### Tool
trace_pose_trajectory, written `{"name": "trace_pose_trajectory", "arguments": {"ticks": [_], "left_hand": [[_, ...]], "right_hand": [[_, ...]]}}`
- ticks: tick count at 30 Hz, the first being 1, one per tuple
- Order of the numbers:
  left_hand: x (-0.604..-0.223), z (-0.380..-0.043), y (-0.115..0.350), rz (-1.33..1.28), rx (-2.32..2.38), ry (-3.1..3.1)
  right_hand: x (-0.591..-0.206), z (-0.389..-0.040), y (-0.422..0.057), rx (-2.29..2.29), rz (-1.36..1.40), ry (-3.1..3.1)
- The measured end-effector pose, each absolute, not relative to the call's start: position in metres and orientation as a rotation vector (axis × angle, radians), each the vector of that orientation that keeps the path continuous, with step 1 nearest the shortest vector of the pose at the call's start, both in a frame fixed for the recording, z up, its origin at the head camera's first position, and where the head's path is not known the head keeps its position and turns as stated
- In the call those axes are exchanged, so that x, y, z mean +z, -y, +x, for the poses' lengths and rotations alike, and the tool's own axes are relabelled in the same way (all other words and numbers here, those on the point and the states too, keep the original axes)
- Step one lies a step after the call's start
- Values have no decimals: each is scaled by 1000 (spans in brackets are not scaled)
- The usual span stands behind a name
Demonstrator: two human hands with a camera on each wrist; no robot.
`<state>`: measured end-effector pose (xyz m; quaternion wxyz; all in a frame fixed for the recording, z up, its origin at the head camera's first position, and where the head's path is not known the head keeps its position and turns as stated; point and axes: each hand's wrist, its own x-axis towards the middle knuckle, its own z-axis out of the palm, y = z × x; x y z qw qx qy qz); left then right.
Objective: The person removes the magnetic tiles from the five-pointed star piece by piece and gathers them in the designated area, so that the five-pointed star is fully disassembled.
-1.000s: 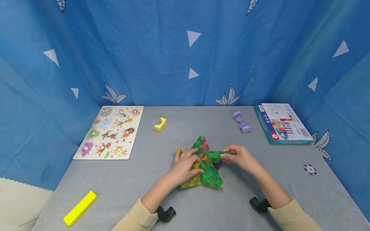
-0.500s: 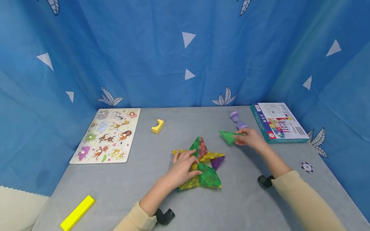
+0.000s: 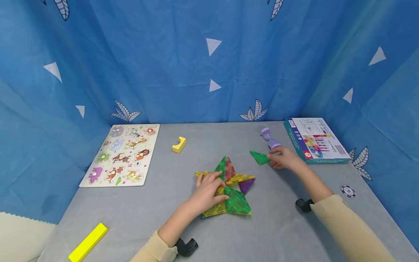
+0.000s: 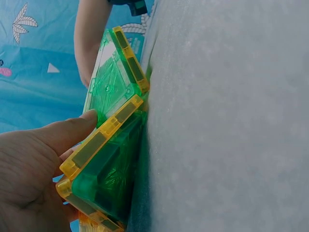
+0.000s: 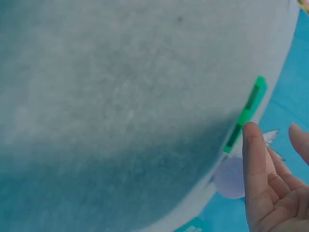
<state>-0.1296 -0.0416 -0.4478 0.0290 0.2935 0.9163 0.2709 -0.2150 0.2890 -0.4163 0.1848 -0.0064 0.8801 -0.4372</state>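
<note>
A star-shaped build of translucent magnetic tiles (image 3: 238,202), in green, yellow, red and purple, sits mid-table. My left hand (image 3: 206,191) holds it from the left, fingers bent over the top and thumb against a ridge. In the left wrist view the thumb (image 4: 72,133) touches the yellow-edged green tiles (image 4: 108,159); other fingertips are partly hidden behind them. To the right, a single green triangular tile (image 3: 259,157) lies beside the fingertips of my right hand (image 3: 284,159). The right wrist view shows that tile (image 5: 247,113) edge-on at a fingertip, with the thumb (image 5: 300,140) spread away.
A purple hourglass-shaped piece (image 3: 270,137) lies just behind my right hand, with a boxed toy (image 3: 322,140) to its right. An animal peg puzzle (image 3: 121,156), a yellow notched block (image 3: 179,145) and a long yellow block (image 3: 88,242) are leftward. A poker chip (image 3: 348,191) lies far right.
My right hand has carried the green triangle off the star to the right and back, then let go of it on the table. The left hand has stayed on the star.
</note>
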Motion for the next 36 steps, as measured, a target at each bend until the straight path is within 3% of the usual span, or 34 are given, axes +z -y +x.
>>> {"name": "trace_pose_trajectory", "arguments": {"ticks": [12,24,36], "left_hand": [[-448,-130,42,890,834,-2832],[-450,-131,41,900,824,-2837],[-449,-131,42,899,824,-2830]], "right_hand": [[-422,-173,-247,-1320,-204,-2231],[-435,-165,-220,-1425,-203,-2200],[-428,-164,-223,-1461,-104,-2202]]}}
